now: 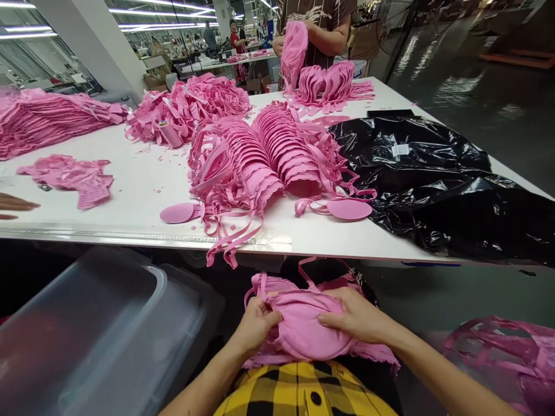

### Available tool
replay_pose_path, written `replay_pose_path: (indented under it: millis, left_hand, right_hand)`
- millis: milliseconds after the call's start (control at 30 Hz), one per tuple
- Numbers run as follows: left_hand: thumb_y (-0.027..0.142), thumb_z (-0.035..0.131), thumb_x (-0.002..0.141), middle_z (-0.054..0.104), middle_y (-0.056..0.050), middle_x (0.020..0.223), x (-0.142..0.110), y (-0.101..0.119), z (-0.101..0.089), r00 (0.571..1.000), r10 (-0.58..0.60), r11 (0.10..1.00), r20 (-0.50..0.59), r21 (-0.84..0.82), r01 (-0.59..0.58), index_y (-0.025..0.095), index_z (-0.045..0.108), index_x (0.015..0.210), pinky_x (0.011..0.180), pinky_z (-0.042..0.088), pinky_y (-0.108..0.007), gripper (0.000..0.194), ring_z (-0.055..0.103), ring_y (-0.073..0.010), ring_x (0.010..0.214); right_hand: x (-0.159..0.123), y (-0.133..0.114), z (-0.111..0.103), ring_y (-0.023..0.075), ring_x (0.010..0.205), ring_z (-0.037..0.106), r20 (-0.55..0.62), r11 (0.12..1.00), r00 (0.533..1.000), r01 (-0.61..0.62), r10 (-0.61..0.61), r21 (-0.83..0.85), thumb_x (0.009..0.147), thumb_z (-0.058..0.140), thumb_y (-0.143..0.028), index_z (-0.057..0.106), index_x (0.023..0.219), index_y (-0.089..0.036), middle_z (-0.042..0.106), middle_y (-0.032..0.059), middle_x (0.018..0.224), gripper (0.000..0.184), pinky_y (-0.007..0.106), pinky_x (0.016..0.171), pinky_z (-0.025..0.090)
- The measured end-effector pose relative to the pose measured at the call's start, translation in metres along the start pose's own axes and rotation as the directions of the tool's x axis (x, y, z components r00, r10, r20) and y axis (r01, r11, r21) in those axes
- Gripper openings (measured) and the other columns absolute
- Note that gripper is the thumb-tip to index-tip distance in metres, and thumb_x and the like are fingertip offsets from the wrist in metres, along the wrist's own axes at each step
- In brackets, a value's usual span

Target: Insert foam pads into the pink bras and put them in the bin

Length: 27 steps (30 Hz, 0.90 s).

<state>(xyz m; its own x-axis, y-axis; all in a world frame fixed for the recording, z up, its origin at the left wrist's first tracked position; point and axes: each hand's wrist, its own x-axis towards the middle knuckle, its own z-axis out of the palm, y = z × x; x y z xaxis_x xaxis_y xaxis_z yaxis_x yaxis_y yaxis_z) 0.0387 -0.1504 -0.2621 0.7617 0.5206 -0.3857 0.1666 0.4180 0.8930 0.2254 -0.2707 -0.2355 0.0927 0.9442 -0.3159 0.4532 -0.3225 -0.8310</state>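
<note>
Just below the table's front edge, in front of my checked shirt, I hold a pink bra (310, 323) with the inside of a cup facing up. My left hand (259, 323) pinches the cup's left edge between thumb and fingers. On the other side my right hand (353, 315) grips it, thumb lying on the cup and fingers hidden beneath. Straight ahead on the table stands a nested stack of pink bras (269, 159), straps trailing over the edge. A pink oval pad (349, 208) lies right of the stack, and another oval pad (177, 213) lies left of it.
The white table (143, 199) carries a strap heap (191, 104), a layered pink pile (52, 118) and a black plastic bag (437, 179). Clear plastic bins (99, 329) stand lower left. A co-worker (318, 34) handles a pink bra across the table. Another person's hand (17, 205) shows at left.
</note>
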Motion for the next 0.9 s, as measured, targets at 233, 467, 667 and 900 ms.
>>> replay_pose_path:
  millis: [233,467,667,900]
  left_hand:
    - [0.038,0.080,0.056,0.065,-0.011,0.101,-0.001,-0.005,0.003,0.994,-0.097,0.989,0.057,-0.105,0.102,0.016,0.055,0.116,0.091,0.043,-0.040,0.068,0.057,-0.0285,0.101]
    - [0.037,0.077,0.059,0.066,-0.011,0.102,0.000,-0.007,0.000,0.999,-0.036,0.999,-0.013,-0.022,0.036,0.013,0.061,0.108,0.090,0.044,-0.039,0.056,0.057,-0.0294,0.102]
    - [0.018,0.073,0.056,0.069,-0.006,0.088,-0.005,-0.005,-0.003,0.986,-0.098,0.988,-0.137,0.107,0.113,0.014,0.067,0.086,0.085,0.047,-0.038,0.031,0.062,-0.0248,0.086]
    - [0.029,0.077,0.056,0.067,-0.009,0.098,0.000,-0.012,-0.013,0.985,-0.144,0.974,-0.094,-0.189,0.124,0.016,0.064,0.100,0.089,0.044,-0.043,0.047,0.060,-0.0271,0.095]
  right_hand:
    - [0.003,-0.004,0.011,0.0209,0.077,0.058,-0.146,0.982,0.977,0.138,-0.156,-0.126,0.080,0.054,-0.036,0.066,0.079,-0.017,0.066,0.0061,0.083,0.023,0.029,0.072,0.045]
    - [0.009,-0.002,0.012,0.0229,0.080,0.060,-0.128,0.992,0.984,0.119,-0.122,-0.030,0.084,0.043,-0.034,0.066,0.075,-0.017,0.066,0.0070,0.080,0.030,0.031,0.073,0.046]
    - [0.003,0.001,0.014,0.0241,0.092,0.060,-0.135,0.980,0.977,0.147,-0.165,-0.132,0.084,0.049,-0.041,0.065,0.096,-0.017,0.067,0.0098,0.097,0.031,0.033,0.082,0.047]
    - [-0.005,0.034,0.022,0.0202,0.069,0.062,-0.188,0.915,0.949,0.170,-0.252,-0.366,0.075,0.039,-0.014,0.064,0.080,-0.018,0.068,0.0060,0.077,0.026,0.029,0.061,0.050]
